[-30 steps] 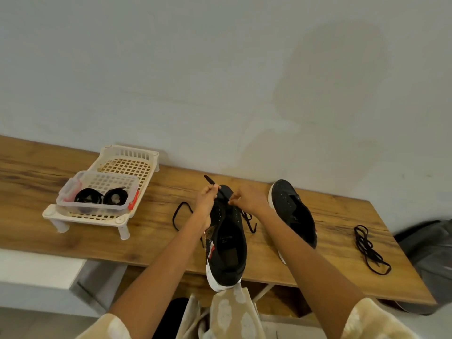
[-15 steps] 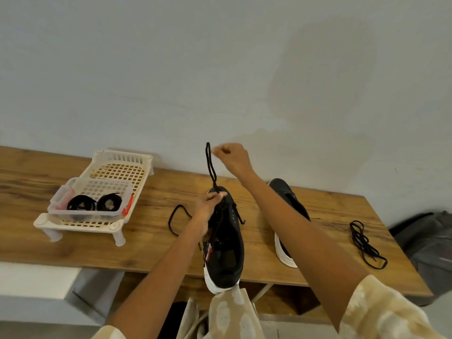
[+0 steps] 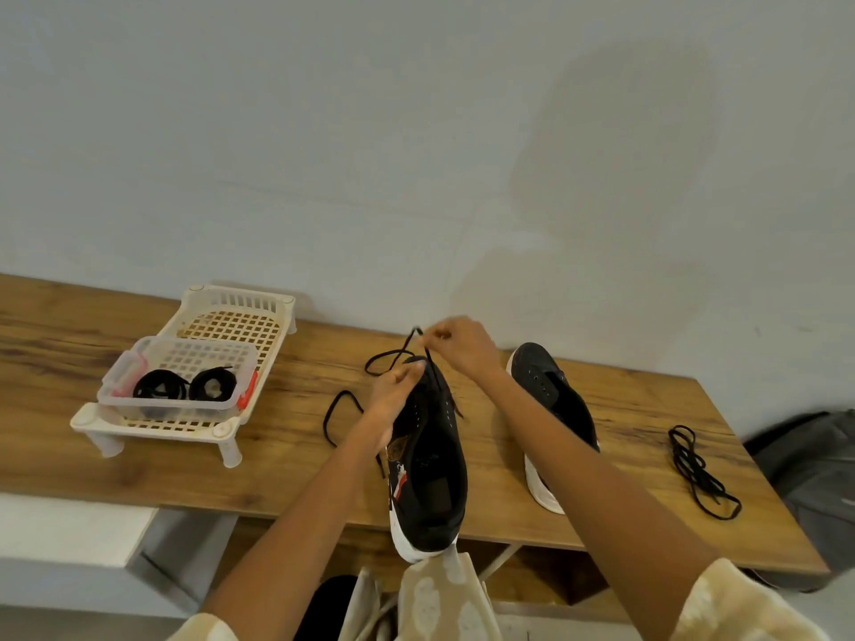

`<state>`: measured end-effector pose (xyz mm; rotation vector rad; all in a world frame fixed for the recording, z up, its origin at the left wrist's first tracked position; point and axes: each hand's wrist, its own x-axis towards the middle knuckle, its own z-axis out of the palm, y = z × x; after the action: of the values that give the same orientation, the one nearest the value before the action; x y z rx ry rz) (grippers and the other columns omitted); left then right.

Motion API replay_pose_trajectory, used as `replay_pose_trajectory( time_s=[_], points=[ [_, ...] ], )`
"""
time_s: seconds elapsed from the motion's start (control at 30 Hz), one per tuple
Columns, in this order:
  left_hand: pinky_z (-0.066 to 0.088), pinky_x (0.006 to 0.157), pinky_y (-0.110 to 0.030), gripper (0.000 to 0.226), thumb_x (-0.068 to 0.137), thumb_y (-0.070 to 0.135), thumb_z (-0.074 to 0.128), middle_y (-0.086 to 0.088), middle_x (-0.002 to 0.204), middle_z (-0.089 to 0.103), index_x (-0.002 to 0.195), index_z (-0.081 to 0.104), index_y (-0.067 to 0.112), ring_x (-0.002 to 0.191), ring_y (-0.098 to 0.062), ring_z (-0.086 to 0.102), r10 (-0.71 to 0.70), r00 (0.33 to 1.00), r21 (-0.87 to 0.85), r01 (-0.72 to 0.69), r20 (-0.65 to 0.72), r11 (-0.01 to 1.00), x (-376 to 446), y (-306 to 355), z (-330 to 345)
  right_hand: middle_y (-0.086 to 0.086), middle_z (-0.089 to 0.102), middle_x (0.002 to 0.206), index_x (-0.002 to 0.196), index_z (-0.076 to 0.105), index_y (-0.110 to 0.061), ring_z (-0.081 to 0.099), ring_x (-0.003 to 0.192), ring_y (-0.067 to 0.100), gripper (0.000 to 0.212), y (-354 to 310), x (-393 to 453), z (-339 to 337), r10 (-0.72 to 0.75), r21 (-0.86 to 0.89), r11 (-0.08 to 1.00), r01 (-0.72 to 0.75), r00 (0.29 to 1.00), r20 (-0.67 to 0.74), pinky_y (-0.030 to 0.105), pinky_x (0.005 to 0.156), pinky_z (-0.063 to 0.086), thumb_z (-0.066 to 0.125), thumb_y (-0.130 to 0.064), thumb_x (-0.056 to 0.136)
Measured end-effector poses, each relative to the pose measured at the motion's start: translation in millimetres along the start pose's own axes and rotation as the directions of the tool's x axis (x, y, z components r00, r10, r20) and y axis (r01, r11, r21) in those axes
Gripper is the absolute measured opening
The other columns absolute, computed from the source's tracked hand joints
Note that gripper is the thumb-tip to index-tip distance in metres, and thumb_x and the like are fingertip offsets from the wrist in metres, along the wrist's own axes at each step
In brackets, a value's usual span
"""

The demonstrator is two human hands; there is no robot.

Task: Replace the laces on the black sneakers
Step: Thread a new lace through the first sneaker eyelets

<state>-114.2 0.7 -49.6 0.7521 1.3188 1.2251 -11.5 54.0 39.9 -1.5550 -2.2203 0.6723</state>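
Lace (image 3: 418, 358) pinched by right hand (image 3: 462, 347) fingers; left hand (image 3: 393, 395) grips sneaker (image 3: 432, 455).

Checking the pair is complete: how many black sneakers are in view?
2. One sneaker lies at the table's near edge, between the person's forearms; the other sneaker lies to its right, partly behind the right forearm. None seems hidden.

Two sneakers (image 3: 428, 464) (image 3: 553, 409) — two loose laces (image 3: 351, 400) (image 3: 698, 469) — two coiled laces (image 3: 159, 390) (image 3: 213, 386).
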Motion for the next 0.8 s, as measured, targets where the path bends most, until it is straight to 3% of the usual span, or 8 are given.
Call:
replay_pose_trajectory(
  time_s=[0.07, 0.2, 0.3, 0.43, 0.53, 0.63, 0.73, 0.8],
  points=[
    [0.035, 0.092, -0.027, 0.032, 0.09, 0.038, 0.059, 0.005, 0.116, 0.058, 0.113, 0.067, 0.018, 0.112, -0.012, 0.047, 0.023, 0.999, 0.103, -0.027, 0.043, 0.994, 0.1, -1.1, 4.4, -0.001, 0.072, 0.098, 0.096, 0.075, -0.016, 0.062, 0.089, 0.012, 0.022, -17.5, 9.1, -8.4, -0.034, 0.111, 0.993, 0.042, 0.996, -0.078, 0.029, 0.078, 0.049, 0.062, -0.032, 0.089],
    [0.035, 0.092, -0.022, 0.022, 0.095, 0.021, 0.056, 0.006, 0.115, 0.059, 0.11, 0.07, 0.013, 0.111, -0.008, 0.046, 0.092, 0.993, 0.294, -0.108, 0.069, 0.95, 0.0, -2.0, 10.3, 0.004, 0.072, 0.097, 0.1, 0.073, -0.011, 0.064, 0.089, 0.017, 0.023, -48.8, 22.2, -21.2, -0.031, 0.284, 0.956, 0.075, 0.987, -0.158, 0.032, 0.082, 0.049, 0.062, -0.029, 0.09],
    [0.038, 0.089, -0.021, 0.018, 0.095, 0.015, 0.053, 0.007, 0.104, 0.062, 0.099, 0.071, 0.014, 0.109, -0.009, 0.052, 0.139, 0.987, 0.354, -0.157, 0.076, 0.922, 1.2, -6.5, 12.0, 0.006, 0.072, 0.091, 0.1, 0.07, -0.009, 0.066, 0.075, 0.017, 0.022, -60.3, 29.6, -28.6, 0.019, 0.427, 0.9, 0.085, 0.972, -0.234, 0.033, 0.079, 0.052, 0.06, -0.027, 0.092],
    [0.039, 0.087, -0.022, 0.015, 0.093, 0.005, 0.054, 0.001, 0.112, 0.059, 0.101, 0.062, 0.014, 0.108, -0.013, 0.052, 0.147, 0.985, 0.317, -0.113, -0.087, 0.942, 5.0, -10.5, 11.0, 0.011, 0.071, 0.094, 0.099, 0.064, -0.004, 0.065, 0.068, 0.018, 0.02, -40.3, 27.4, -22.9, 0.059, 0.376, 0.926, 0.026, 0.975, -0.213, 0.039, 0.076, 0.055, 0.057, -0.021, 0.094],
    [0.041, 0.087, -0.023, 0.02, 0.088, 0.005, 0.062, -0.002, 0.114, 0.058, 0.108, 0.059, 0.009, 0.11, -0.016, 0.052, 0.158, 0.985, 0.412, -0.115, -0.072, 0.904, 10.7, -10.7, 8.0, 0.012, 0.068, 0.097, 0.097, 0.06, -0.008, 0.066, 0.072, 0.021, 0.009, 2.3, 18.4, -6.2, 0.173, 0.357, 0.929, -0.097, 0.967, -0.188, 0.042, 0.077, 0.057, 0.056, -0.015, 0.093],
    [0.045, 0.094, -0.03, 0.033, 0.085, 0.014, 0.066, -0.006, 0.124, 0.055, 0.116, 0.056, 0.011, 0.116, -0.021, 0.05, 0.188, 0.982, 0.659, -0.124, -0.026, 0.741, 18.7, -3.5, 7.9, 0.011, 0.069, 0.098, 0.093, 0.058, -0.014, 0.068, 0.082, 0.025, 0.004, 42.5, 8.6, 6.5, 0.295, 0.298, 0.927, -0.227, 0.933, -0.205, 0.043, 0.078, 0.056, 0.054, -0.014, 0.094],
    [0.041, 0.095, -0.037, 0.053, 0.082, 0.034, 0.063, -0.012, 0.129, 0.047, 0.127, 0.047, 0.012, 0.122, -0.029, 0.042, 0.159, 0.987, 0.918, -0.093, 0.033, 0.385, 22.5, 6.7, 9.3, 0.012, 0.069, 0.098, 0.103, 0.061, -0.01, 0.067, 0.084, 0.026, 0.015, 77.7, -2.2, 19.8, 0.404, 0.24, 0.902, -0.358, 0.896, -0.182, 0.042, 0.078, 0.056, 0.05, -0.011, 0.094],
    [0.042, 0.094, -0.037, 0.058, 0.081, 0.039, 0.061, -0.014, 0.129, 0.046, 0.129, 0.044, 0.011, 0.122, -0.03, 0.042, 0.129, 0.99, 0.945, -0.098, 0.06, 0.312, 22.3, 11.0, 11.6, 0.013, 0.069, 0.1, 0.114, 0.062, -0.011, 0.067, 0.084, 0.027, 0.024, 90.3, -11.2, 27.0, 0.451, 0.202, 0.885, -0.419, 0.879, -0.153, 0.039, 0.077, 0.056, 0.047, -0.011, 0.095]
  ],
)
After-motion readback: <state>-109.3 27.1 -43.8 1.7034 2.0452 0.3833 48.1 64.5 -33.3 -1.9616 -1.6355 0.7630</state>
